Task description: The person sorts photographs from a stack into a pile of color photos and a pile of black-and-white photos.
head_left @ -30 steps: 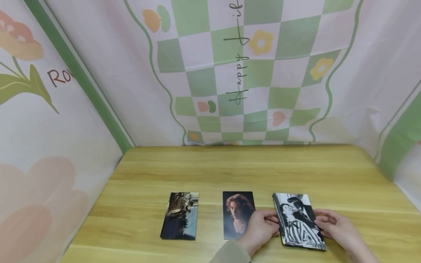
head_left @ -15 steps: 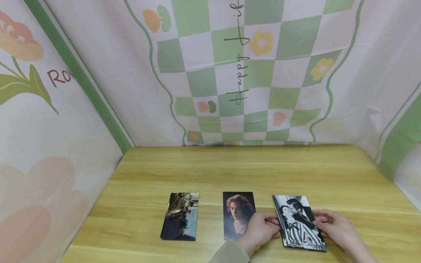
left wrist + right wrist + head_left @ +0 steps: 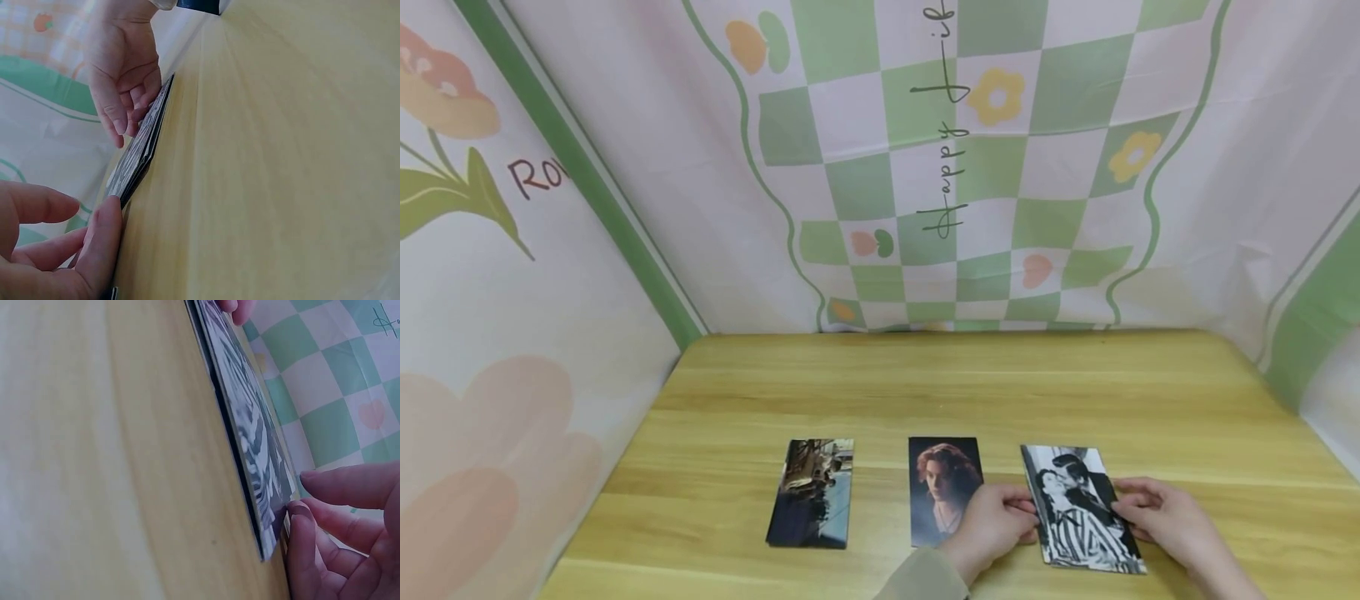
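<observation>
A stack of photo cards (image 3: 1081, 512) lies slightly askew on the wooden table, topped by a black-and-white picture of a couple kissing. My left hand (image 3: 1000, 518) touches its left long edge with the fingertips, while my right hand (image 3: 1167, 521) has its fingers at the right edge. In the left wrist view the thumb (image 3: 103, 240) sits against the stack's corner, and the index finger stands away from it. Seen from the right wrist, the stack (image 3: 247, 431) shows several layers not quite flush, with the right thumb (image 3: 302, 537) at its near corner.
A photo of a person with reddish hair (image 3: 942, 483) lies left of the stack, partly covered by my left hand. Farther left is another small pile of photos (image 3: 812, 496), its top picture dark and sideways. A green-and-white checked curtain (image 3: 955, 183) hangs behind the table (image 3: 880, 383).
The stack has slid very slightly toward me, and its layers along the left edge look more even. My hands keep nearly the same places at its sides.
</observation>
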The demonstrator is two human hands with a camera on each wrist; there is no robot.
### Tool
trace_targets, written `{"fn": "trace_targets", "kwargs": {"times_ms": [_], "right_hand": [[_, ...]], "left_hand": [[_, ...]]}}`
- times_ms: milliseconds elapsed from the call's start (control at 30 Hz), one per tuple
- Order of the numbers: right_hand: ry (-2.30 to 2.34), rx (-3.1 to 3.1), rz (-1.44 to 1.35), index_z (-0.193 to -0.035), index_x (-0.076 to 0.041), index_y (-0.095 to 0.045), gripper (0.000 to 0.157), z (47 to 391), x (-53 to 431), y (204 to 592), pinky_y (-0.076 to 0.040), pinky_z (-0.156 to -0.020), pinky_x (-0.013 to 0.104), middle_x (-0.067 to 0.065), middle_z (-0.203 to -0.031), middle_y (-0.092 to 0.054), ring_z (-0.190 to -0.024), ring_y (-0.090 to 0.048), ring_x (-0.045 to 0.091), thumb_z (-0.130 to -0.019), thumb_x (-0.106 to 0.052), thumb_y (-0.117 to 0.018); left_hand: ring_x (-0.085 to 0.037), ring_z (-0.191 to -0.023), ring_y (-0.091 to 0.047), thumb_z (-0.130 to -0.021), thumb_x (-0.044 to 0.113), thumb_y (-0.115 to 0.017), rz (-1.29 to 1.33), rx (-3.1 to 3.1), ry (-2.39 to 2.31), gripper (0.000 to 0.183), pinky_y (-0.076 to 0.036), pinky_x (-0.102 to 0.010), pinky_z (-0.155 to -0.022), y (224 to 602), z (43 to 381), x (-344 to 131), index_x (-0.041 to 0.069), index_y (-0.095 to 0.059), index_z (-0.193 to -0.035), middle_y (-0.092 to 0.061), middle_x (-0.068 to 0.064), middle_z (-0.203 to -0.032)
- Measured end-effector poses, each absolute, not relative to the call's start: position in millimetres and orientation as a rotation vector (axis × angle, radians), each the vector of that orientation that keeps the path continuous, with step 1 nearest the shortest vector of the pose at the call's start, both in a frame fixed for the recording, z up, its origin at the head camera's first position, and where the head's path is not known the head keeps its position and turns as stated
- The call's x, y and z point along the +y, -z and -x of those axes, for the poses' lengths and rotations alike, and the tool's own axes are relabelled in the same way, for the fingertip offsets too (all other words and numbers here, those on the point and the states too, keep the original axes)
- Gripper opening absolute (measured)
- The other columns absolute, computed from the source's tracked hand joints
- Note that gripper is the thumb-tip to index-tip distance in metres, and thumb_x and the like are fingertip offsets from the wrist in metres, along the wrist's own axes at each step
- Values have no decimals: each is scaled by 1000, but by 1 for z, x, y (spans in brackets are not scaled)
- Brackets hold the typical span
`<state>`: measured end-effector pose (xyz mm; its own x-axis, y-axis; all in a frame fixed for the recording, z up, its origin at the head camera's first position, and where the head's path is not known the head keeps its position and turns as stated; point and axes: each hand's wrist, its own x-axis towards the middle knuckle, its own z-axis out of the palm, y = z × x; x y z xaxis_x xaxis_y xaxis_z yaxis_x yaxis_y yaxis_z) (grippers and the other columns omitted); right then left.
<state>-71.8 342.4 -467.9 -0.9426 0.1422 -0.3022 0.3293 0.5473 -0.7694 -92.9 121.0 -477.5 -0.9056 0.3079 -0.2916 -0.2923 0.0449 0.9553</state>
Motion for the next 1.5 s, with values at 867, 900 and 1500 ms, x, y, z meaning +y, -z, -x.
{"fn": "trace_targets", "kwargs": {"times_ms": [867, 900, 1500], "right_hand": [[1367, 2597, -368, -130, 14, -42, 56, 66, 341, 462, -57, -69, 21, 13, -101, -65, -76, -60, 0, -88, -16, -64], [1364, 2606, -362, -129, 15, -43, 55, 66, 340, 461, -57, -69, 21, 13, -101, -65, -76, -60, 0, -88, -16, -64], [1515, 2513, -293, -129, 13, -44, 50, 69, 300, 453, -58, -71, 23, 11, -100, -62, -81, -61, 8, -89, -10, -62]], "left_hand": [[-8, -67, -55, -79, -14, -58, 13, 1885, -1973, 25, -59, -27, -67, 475, 89, 120, -3, -67, -100, -59, -2, -80], [-8, -67, -55, -78, -14, -58, 4, 1883, -1979, 26, -59, -27, -67, 474, 89, 120, -3, -67, -100, -59, -2, -81], [-7, -68, -56, -80, -11, -59, -65, 1800, -2033, 24, -58, -24, -67, 479, 87, 94, -5, -64, -102, -60, -1, -84]]}}
